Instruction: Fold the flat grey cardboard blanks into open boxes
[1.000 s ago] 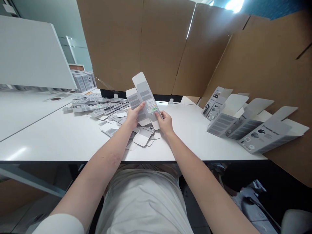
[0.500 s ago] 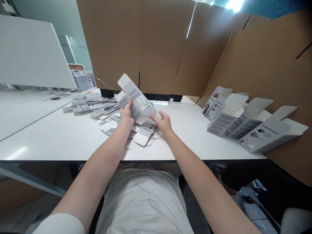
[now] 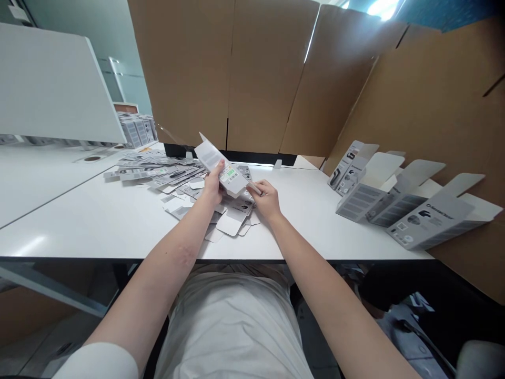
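A printed grey-and-white carton (image 3: 230, 176) is held tilted in front of me, its barcode and green label towards me. My left hand (image 3: 213, 185) grips its side with the thumb lying on the printed face. At the carton's near right end, my right hand (image 3: 265, 198) pinches an end flap between thumb and fingers. Beneath both hands spreads a loose pile of flattened cartons (image 3: 177, 181), with one white flap (image 3: 229, 223) sticking out at the front.
Several opened-out cartons (image 3: 428, 221) stand at the right of the white table (image 3: 307, 231), top flaps up. Tall cardboard panels (image 3: 268, 79) wall off the back and right. At far left are a white panel (image 3: 51, 84) and a stack of cartons (image 3: 136, 130).
The carton has turned and its far end has come lower, now showing more depth. My right hand has bent the near end flap away from the printed face.
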Demonstrator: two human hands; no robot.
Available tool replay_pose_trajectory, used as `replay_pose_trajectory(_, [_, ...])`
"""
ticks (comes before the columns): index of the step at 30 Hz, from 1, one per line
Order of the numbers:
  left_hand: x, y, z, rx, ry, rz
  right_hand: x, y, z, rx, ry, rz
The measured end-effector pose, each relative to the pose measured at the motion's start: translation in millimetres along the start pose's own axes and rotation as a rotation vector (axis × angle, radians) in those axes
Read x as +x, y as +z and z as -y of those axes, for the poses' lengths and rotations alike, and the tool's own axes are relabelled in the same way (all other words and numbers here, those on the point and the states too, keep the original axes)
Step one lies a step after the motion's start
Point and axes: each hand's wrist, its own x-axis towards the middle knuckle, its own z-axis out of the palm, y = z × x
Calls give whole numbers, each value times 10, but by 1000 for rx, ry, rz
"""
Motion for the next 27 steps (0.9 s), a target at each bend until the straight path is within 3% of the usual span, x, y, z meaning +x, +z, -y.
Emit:
replay_pose_trajectory(3, [-59,62,-22,-11,73,-116,0,1,-33,-18,-8,12])
replay_pose_trajectory(12, [-96,61,-113,-173,99,-35,-8,8,-73,13,45,81])
replay_pose_trajectory(27, [-279,209,-137,-43,37,92,-1,-2,13,6,52,140])
